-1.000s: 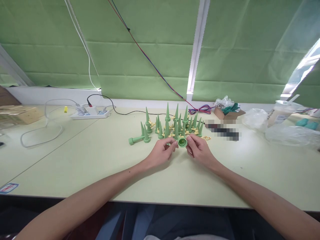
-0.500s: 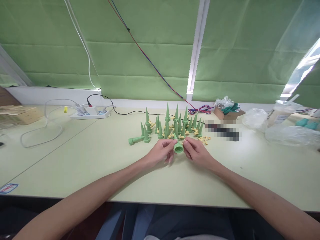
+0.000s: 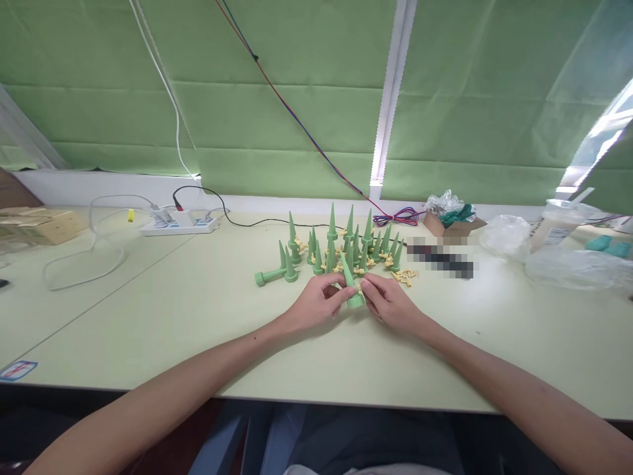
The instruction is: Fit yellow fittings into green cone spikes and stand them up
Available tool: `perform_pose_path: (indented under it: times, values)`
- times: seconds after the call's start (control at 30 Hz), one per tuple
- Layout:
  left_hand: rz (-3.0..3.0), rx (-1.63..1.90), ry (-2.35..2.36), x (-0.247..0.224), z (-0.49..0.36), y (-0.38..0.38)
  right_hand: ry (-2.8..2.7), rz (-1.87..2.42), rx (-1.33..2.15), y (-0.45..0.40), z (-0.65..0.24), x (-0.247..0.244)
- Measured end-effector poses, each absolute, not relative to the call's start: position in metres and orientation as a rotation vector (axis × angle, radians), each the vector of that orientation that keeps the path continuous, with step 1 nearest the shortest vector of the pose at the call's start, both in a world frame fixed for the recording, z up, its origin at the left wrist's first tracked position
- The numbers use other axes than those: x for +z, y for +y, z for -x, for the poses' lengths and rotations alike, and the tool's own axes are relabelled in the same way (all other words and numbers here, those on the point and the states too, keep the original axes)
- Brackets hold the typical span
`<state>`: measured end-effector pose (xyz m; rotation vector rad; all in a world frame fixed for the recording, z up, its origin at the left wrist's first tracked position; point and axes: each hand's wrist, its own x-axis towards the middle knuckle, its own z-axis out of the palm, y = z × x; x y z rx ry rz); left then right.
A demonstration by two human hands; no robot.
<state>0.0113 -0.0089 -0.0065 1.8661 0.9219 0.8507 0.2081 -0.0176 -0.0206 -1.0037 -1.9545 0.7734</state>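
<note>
Pale table (image 3: 173, 316) against a wall of green blinds (image 3: 306, 59); daylight at the right edge. Landmark for places: the cluster of cones (image 3: 332, 224), mostly upright, small yellow parts among them.

Left hand (image 3: 319, 302): thumb and fingers closed round the lower part of one green cone (image 3: 348, 270). Right hand (image 3: 390, 300): pinched narrow at the cone's wide end, on what looks like a small yellow tap (image 3: 359, 288); too small to be certain. The cone is on the near side of the cluster, tilted, tip up and away, base toward the person.

Just right of the cluster: loose yellow pieces (image 3: 408, 276) in a small heap. At its left edge, a lying cone (image 3: 270, 276), broad cap outward.

Behind the cluster, to the right: coiled red and blue wire (image 3: 403, 216). Farther right: a pixelated dark object (image 3: 440, 257), a cardboard box (image 3: 457, 231) with green cloth (image 3: 457, 216), clear plastic bags (image 3: 504, 234) and a cup (image 3: 551, 227) with a straw. Well left of the cluster: a white power strip (image 3: 178, 226), then a pale box (image 3: 54, 227).
</note>
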Motion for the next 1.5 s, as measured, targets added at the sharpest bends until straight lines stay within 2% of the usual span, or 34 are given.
perform_pose_path:
  times: [0.53,1.07,1.5]
  values:
    - [-2.215,1.022,0.899,-0.0048,-0.0129,-0.0122,-1.971,1.017,0.7,-0.0143,-0.2084,-0.0211]
    - [-1.904,1.135,1.012,-0.0051,-0.0152,-0.0155,-1.707,1.009,0.837,-0.0174,-0.2037,-0.0181]
    - [-1.698,0.826,0.963,-0.0045,-0.0165,-0.0118,-1.859,1.022,0.748,-0.0168,-0.2083,-0.0212]
